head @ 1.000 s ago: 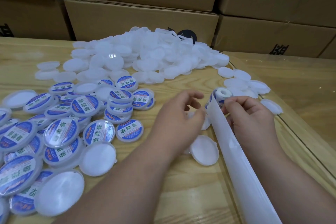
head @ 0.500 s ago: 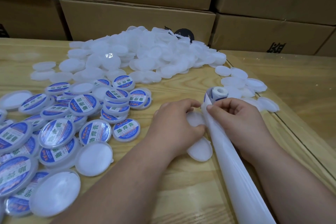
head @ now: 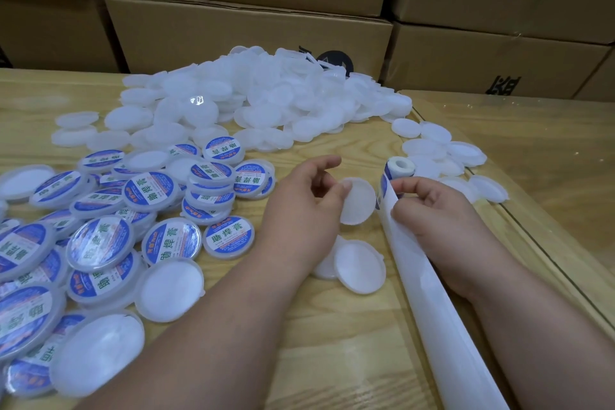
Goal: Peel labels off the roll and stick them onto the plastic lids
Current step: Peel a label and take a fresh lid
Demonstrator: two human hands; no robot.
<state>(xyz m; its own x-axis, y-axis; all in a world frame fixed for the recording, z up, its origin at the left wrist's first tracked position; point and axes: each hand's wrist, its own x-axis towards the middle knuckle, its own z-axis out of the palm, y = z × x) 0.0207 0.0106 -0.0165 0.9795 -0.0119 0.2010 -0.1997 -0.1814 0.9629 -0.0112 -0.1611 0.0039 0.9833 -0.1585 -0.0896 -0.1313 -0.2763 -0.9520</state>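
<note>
The left hand (head: 309, 206) held a blank white lid (head: 357, 201) tilted up off the wooden surface (head: 332, 359), thumb and fingers pinching its left rim. Just right of it, the right hand (head: 436, 210) pinched the top of the backing strip (head: 432, 293) where it left the label roll (head: 399, 168); a blue-edged label (head: 382, 188) showed at the strip's upper left, next to the held lid. The roll stood close to the right edge of the surface, its white core facing up. The bare strip ran from the roll down toward the near edge, passing under the right wrist.

Two more blank lids (head: 359, 266) lay flat below the left hand, partly covered by it. Labelled lids (head: 173, 240), blue and white with green characters, were heaped along the left side of the surface, a few blank ones mixed among them. A large pile of unlabelled lids (head: 259, 100) filled the far middle, and a smaller scatter (head: 442, 153) lay by the right edge beyond the roll. Brown cardboard boxes (head: 249, 30) were stacked behind the far edge.
</note>
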